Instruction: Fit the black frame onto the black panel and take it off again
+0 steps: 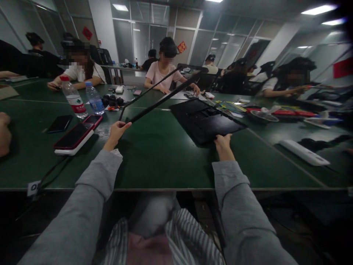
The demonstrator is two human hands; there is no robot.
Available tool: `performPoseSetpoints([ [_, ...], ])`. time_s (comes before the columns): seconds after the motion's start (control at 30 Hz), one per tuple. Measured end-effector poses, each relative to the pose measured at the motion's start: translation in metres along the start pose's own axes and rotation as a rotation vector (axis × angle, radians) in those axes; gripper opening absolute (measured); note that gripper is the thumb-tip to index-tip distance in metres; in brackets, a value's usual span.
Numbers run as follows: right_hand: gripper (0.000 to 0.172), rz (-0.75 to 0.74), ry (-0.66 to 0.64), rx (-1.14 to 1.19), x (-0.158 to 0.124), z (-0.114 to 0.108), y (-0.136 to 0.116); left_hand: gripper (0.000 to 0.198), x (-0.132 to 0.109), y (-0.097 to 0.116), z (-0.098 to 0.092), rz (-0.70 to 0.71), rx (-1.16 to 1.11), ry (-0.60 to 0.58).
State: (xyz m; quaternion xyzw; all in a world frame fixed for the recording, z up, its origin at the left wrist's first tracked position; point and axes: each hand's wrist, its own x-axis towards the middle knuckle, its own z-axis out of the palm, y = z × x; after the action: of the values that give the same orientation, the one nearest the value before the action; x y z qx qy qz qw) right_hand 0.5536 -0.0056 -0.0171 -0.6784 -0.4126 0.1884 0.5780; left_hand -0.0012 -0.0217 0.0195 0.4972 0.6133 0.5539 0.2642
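Note:
My left hand (117, 133) is closed on the near corner of a thin black rectangular frame (165, 97), its middle open. The frame is tilted up off the table, its far end raised toward the person opposite. My right hand (224, 145) grips the near right edge of a flat black panel (196, 127), thumb on top and the other fingers hidden beneath. Raised parts show near the panel's middle, and its surface is glossy toward the right. The panel lies low over the green table (165, 158), to the right of the frame; I cannot tell whether it touches the table.
A red-capped bottle (75, 101), a blue-capped bottle (95, 99), a dark phone (60, 124) and a red-cased phone (75, 134) on a white power strip stand left. Another white strip (303, 151) lies right. Several people sit around; one (165, 73) faces me.

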Motion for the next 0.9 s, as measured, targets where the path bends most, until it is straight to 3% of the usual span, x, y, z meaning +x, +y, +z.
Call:
performPoseSetpoints([
  [0.1, 0.093, 0.192, -0.096, 0.155, -0.005, 0.006, -0.005, 0.045, -0.001, 0.003, 0.0, 0.014, 0.053, -0.033],
  [0.23, 0.068, 0.096, -0.304, 0.156, -0.011, 0.01, -0.011, 0.046, -0.002, 0.007, -0.001, 0.096, 0.174, -0.094],
  [0.3, 0.058, 0.064, -0.218, 0.126, -0.008, 0.01, -0.014, 0.045, -0.002, 0.007, -0.001, 0.141, 0.255, -0.121],
  [0.4, 0.041, 0.094, 0.016, 0.178, -0.001, 0.005, -0.021, 0.045, -0.003, 0.006, 0.001, 0.201, 0.381, -0.157],
  [0.5, 0.048, 0.11, -0.089, 0.329, 0.001, -0.003, -0.031, 0.047, -0.006, 0.004, 0.006, 0.264, 0.463, -0.193],
  [0.63, 0.051, -0.088, -0.273, 0.209, -0.007, -0.006, -0.039, 0.047, -0.012, 0.004, 0.013, 0.338, 0.516, -0.208],
  [0.9, 0.071, -0.339, -0.104, -0.199, 0.0, 0.008, -0.015, 0.039, -0.015, -0.004, 0.026, 0.406, 0.531, -0.312],
])
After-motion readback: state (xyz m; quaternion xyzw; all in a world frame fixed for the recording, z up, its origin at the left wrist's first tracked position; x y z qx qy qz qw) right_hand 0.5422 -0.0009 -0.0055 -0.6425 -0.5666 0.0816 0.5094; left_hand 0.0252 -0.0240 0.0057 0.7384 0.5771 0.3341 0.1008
